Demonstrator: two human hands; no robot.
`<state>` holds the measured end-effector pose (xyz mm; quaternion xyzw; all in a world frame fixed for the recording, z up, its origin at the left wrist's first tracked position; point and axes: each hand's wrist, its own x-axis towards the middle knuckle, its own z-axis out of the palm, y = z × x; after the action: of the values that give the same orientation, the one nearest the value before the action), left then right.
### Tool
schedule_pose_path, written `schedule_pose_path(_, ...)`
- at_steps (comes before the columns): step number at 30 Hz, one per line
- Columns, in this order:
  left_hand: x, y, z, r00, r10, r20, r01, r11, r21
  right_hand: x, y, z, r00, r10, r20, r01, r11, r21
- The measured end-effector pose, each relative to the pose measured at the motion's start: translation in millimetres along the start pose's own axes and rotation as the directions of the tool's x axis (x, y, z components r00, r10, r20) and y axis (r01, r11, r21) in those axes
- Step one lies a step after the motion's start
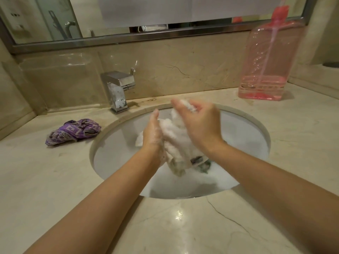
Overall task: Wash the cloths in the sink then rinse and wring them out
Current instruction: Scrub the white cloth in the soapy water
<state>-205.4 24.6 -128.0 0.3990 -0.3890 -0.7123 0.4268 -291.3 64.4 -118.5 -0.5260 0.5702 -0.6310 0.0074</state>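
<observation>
Head camera view: a white cloth [176,136] is held up above the sink [117,143], between the two hands. It hangs nearly upright, so its long axis runs from the fingertips down toward the soapy water [192,182], where its lower end is just above or touching the surface; this cannot be told exactly. The left hand [153,136] is pressed flat against the left side of the cloth, with the fingers nearly straight and covered in foam. The right hand [200,121] is placed on the right side and higher up, and its fingers are curled around the top end of the cloth, so this end is gripped. A darker piece of cloth [201,163] is seen below, partly in the water.

The step is judged to be rubbing with soap; rinsing and wringing are not yet done. For the next rub, the cloth lies between the palms, so the hands must be moved against each other along its long axis. A purple cloth [73,131] lies on the counter [55,180], left of the sink and nearer to the left hand. The tap [117,90] seems to be closed.
</observation>
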Motion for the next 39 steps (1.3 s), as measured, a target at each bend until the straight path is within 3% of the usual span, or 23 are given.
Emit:
schedule_pose_path(2,-5.6,-1.5,5.1,0.999,0.022,0.027,-0.020,0.997,-0.078,-3.9,1.3,15.8,0.988,-0.153,0.023,0.155,0.977,-0.143)
schedule_pose_path(3,-8.9,-2.4,7.6,0.999,-0.007,0.041,0.011,0.996,-0.091,4.1,6.8,21.4,0.995,-0.094,0.022,0.097,0.971,-0.218)
schedule_pose_path(5,-20.4,-4.8,15.3,0.996,-0.070,0.053,0.073,0.995,-0.064,15.0,14.5,23.9,0.982,0.190,0.021,-0.177,0.945,-0.277)
schedule_pose_path(6,-21.6,-5.1,16.9,0.997,-0.068,0.038,0.071,0.996,-0.058,12.8,14.9,22.0,0.972,0.231,0.045,-0.211,0.941,-0.265)
schedule_pose_path(9,-18.9,-1.8,19.8,0.999,-0.039,0.002,0.039,0.988,-0.150,-4.2,6.4,18.1,0.989,0.075,0.128,-0.052,0.984,-0.172)
schedule_pose_path(10,-19.7,1.0,19.7,0.999,-0.049,-0.005,0.048,0.986,-0.160,-3.4,5.2,18.0,0.989,0.079,0.125,-0.060,0.986,-0.153)
schedule_pose_path(13,-21.4,1.9,17.3,0.997,-0.075,0.012,0.076,0.989,-0.127,5.5,4.3,21.5,0.966,0.236,0.102,-0.204,0.945,-0.257)
schedule_pose_path(17,-20.1,7.9,9.2,1.000,-0.015,0.008,0.015,0.999,-0.041,-12.3,-4.8,25.8,0.988,0.020,0.154,0.013,0.978,-0.210)
schedule_pose_path(20,-21.7,10.7,8.7,0.996,-0.059,0.064,0.059,0.998,0.003,6.0,6.5,23.4,0.978,0.200,0.065,-0.176,0.947,-0.270)
schedule_pose_path(21,-18.7,8.7,7.5,0.997,-0.053,0.064,0.051,0.998,0.020,6.0,7.9,23.7,0.978,0.198,0.061,-0.173,0.944,-0.282)
schedule_pose_path(24,-13.4,4.6,2.9,0.999,-0.011,0.047,0.009,0.999,0.040,-19.0,-1.9,22.8,0.986,-0.073,0.148,0.107,0.965,-0.238)
schedule_pose_path(25,-11.8,3.8,1.2,0.999,-0.026,0.038,0.024,0.999,0.041,-20.0,-1.3,22.1,0.980,-0.089,0.177,0.131,0.961,-0.243)
schedule_pose_path(27,-11.4,3.9,0.9,0.996,-0.077,0.048,0.075,0.997,0.034,-2.5,7.4,20.4,0.980,0.065,0.188,-0.011,0.961,-0.276)
schedule_pose_path(30,-6.7,7.1,0.0,0.987,-0.104,0.120,0.087,0.987,0.138,23.2,23.3,14.9,0.930,0.357,0.088,-0.327,0.914,-0.241)
schedule_pose_path(32,-4.9,10.3,-3.6,0.989,-0.090,0.121,0.070,0.984,0.161,28.0,33.6,6.8,0.823,0.562,0.082,-0.556,0.827,-0.081)
schedule_pose_path(33,-2.2,12.3,-6.3,0.989,-0.066,0.129,0.048,0.988,0.144,28.4,36.9,1.3,0.754,0.640,0.147,-0.650,0.759,0.028)
schedule_pose_path(35,2.6,14.9,-11.2,0.993,0.001,0.116,-0.013,0.995,0.101,31.2,41.2,-8.6,0.657,0.671,0.343,-0.747,0.643,0.171)
schedule_pose_path(36,3.5,16.7,-12.8,0.994,0.029,0.106,-0.038,0.996,0.082,34.4,43.7,-12.6,0.646,0.634,0.425,-0.750,0.630,0.200)
schedule_pose_path(39,5.4,22.2,-16.2,0.996,0.045,0.072,-0.049,0.998,0.044,39.5,45.5,-19.5,0.607,0.507,0.612,-0.679,0.730,0.070)
